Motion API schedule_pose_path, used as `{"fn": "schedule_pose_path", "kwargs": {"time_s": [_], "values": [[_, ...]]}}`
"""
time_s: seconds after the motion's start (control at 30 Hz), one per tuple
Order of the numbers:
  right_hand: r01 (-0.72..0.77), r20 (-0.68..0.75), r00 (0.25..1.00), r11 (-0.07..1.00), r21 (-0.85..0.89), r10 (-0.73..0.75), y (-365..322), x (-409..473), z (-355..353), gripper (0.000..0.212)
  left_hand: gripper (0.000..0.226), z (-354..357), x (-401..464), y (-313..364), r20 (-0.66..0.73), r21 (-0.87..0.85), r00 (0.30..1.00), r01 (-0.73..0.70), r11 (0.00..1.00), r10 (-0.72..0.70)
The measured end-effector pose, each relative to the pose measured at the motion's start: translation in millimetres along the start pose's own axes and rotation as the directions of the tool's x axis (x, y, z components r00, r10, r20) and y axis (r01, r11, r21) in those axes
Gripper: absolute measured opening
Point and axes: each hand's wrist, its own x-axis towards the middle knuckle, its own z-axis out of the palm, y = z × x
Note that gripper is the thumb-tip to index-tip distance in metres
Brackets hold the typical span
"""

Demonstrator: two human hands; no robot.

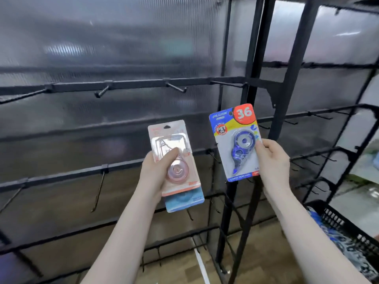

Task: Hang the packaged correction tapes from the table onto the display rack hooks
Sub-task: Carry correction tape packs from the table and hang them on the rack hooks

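My left hand [155,171] grips a small stack of packaged correction tapes: a pink-carded pack [174,152] in front and a light blue pack [184,201] showing beneath it. My thumb lies across the pink pack's blister. My right hand [270,158] pinches the right edge of a blue correction tape pack [235,144] with a red "36" badge, held upright. Both packs hover in front of the black display rack [254,83]. Its bare hooks [176,88] stick out from the rail above the packs.
Lower rails carry more bare hooks [100,187] on the left and to the right [320,115]. A black plastic crate [344,224] holding blue packaged items sits at the lower right. A translucent ribbed panel backs the rack. Brown floor lies below.
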Motion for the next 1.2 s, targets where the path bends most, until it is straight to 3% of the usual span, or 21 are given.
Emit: {"fn": "schedule_pose_path", "kwargs": {"time_s": [0.13,0.3,0.47,0.83,1.0,1.2], "values": [[0.052,0.021,0.998,0.997,0.056,-0.054,3,43,4,0.013,0.021,22,18,2,-0.091,0.027,0.995,-0.039,0.999,0.041],[0.107,0.000,0.994,0.989,0.104,-0.107,3,69,16,0.011,0.006,28,32,0,-0.111,0.039,0.991,-0.072,0.997,0.076],[0.151,-0.007,0.988,0.976,0.159,-0.152,0,71,18,0.015,0.016,32,40,-3,-0.115,0.048,0.991,-0.061,0.997,0.066],[0.069,0.139,0.986,0.986,0.151,-0.090,2,101,4,0.014,0.019,64,22,-12,-0.186,0.029,0.978,-0.091,0.995,0.095],[0.017,0.163,0.986,0.983,0.183,-0.047,13,105,-3,0.014,0.007,76,15,-19,-0.204,0.022,0.973,-0.104,0.994,0.106],[0.017,0.200,0.979,0.989,0.147,-0.047,21,113,4,0.016,0.022,82,11,-26,-0.236,0.017,0.969,-0.065,0.998,0.067]]}}
